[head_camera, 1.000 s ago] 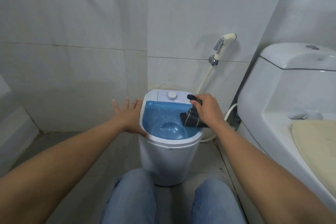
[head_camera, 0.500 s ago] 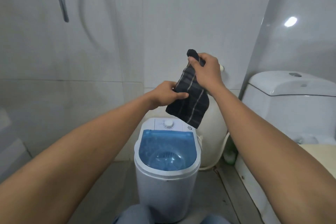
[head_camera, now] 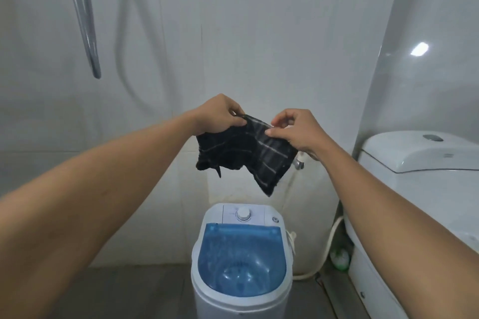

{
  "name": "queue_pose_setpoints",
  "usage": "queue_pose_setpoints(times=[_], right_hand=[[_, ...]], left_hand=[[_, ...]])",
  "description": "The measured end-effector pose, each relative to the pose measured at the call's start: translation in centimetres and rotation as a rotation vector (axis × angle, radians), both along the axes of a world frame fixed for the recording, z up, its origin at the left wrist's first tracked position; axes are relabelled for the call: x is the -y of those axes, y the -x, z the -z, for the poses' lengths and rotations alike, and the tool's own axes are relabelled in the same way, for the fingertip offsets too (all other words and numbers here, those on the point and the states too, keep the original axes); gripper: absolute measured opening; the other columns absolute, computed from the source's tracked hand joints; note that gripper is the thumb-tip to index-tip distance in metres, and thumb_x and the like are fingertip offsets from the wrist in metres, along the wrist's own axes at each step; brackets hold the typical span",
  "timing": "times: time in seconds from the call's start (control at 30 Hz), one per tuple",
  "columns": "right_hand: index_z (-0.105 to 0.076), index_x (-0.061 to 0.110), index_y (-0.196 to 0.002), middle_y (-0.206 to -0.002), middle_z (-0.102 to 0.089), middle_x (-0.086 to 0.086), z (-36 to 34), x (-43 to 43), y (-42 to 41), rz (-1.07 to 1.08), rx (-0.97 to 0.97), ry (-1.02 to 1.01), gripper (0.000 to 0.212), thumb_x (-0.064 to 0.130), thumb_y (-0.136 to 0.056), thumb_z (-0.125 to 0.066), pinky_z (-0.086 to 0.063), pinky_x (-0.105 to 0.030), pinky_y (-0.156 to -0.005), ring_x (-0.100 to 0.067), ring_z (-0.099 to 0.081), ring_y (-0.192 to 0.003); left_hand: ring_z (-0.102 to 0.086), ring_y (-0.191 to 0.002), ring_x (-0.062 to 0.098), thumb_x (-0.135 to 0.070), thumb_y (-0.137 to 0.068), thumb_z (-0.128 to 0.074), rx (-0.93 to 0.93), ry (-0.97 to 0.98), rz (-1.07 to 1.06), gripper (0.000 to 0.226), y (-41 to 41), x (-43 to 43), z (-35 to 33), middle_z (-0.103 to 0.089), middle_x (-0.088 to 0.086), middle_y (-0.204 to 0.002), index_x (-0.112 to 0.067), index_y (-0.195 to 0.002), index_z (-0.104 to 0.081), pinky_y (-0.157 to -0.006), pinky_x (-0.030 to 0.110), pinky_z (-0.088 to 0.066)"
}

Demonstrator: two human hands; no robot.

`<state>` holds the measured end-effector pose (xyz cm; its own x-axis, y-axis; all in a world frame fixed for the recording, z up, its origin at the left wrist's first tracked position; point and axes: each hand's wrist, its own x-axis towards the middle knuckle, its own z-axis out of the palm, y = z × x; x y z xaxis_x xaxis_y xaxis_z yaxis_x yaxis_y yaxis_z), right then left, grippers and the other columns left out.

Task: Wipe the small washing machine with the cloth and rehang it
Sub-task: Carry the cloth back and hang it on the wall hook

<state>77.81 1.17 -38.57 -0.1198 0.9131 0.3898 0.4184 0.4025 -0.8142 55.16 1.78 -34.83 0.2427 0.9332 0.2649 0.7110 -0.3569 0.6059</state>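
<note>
A dark cloth (head_camera: 246, 155) with thin pale stripes hangs spread between both hands, well above the machine. My left hand (head_camera: 220, 118) pinches its upper left edge; my right hand (head_camera: 298, 129) pinches the upper right edge. The small white washing machine (head_camera: 241, 290) stands on the floor below, with a translucent blue lid (head_camera: 241, 259) and a white knob (head_camera: 243, 213) on its rear panel. The cloth hides most of the bidet sprayer on the wall behind it.
A white toilet with its tank (head_camera: 420, 153) stands at the right. A chrome shower hose (head_camera: 83, 15) hangs on the tiled wall at upper left. A white hose (head_camera: 329, 243) runs down between machine and toilet, near a small green bottle (head_camera: 339, 258).
The cloth came off the machine's lid and rose to chest height. My left hand left the machine's side and took the cloth's other edge; both hands now spread it.
</note>
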Motion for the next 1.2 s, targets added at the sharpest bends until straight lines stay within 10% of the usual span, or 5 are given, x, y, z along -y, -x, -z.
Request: queue_pose_setpoints(times=[0.17,0.87,1.03,1.2], right_hand=[[-0.072,0.02,-0.101,-0.082,-0.072,-0.007,-7.3,-1.9,3.2,-0.069,0.351,0.017,0.015,0.019,-0.085,-0.073,-0.054,-0.019,-0.063,-0.007,-0.066,-0.058],[-0.071,0.022,-0.111,-0.109,-0.071,0.001,-55.7,-2.3,11.7,-0.113,0.559,-0.162,0.02,0.022,-0.097,-0.057,-0.054,-0.04,-0.086,-0.021,-0.065,-0.094],[-0.063,0.024,-0.115,-0.106,-0.066,0.005,-61.9,-2.1,14.9,-0.144,0.584,-0.294,0.021,0.018,-0.097,-0.053,-0.055,-0.039,-0.08,-0.02,-0.064,-0.089],[-0.053,0.028,-0.093,-0.094,-0.064,0.001,-65.5,-2.3,21.7,-0.225,0.608,-0.417,0.024,0.005,-0.093,-0.043,-0.052,-0.037,-0.061,-0.017,-0.058,-0.066]], left_hand=[[-0.066,-0.088,0.019,-0.027,-0.089,-0.071,-0.092,-0.012,-0.06,0.018,1.1,-1.5,-7.4,-0.072,0.001,-0.095,-0.018,-0.103,-0.077,-0.078,0.028,-0.051],[-0.065,-0.08,0.015,-0.01,-0.084,-0.065,-0.205,-0.046,-0.228,0.017,10.2,3.7,-54.4,-0.07,-0.006,-0.092,-0.024,-0.088,-0.058,-0.077,0.037,-0.057],[-0.058,-0.067,0.003,-0.007,-0.092,-0.059,-0.273,-0.194,-0.317,0.023,12.6,5.3,-60.3,-0.056,-0.021,-0.071,-0.02,-0.089,-0.077,-0.072,0.026,-0.049],[-0.056,-0.081,0.014,-0.005,-0.089,-0.059,-0.416,-0.241,-0.4,0.033,19.5,6.3,-63.7,-0.063,-0.008,-0.092,-0.024,-0.111,-0.076,-0.084,0.027,-0.048]])
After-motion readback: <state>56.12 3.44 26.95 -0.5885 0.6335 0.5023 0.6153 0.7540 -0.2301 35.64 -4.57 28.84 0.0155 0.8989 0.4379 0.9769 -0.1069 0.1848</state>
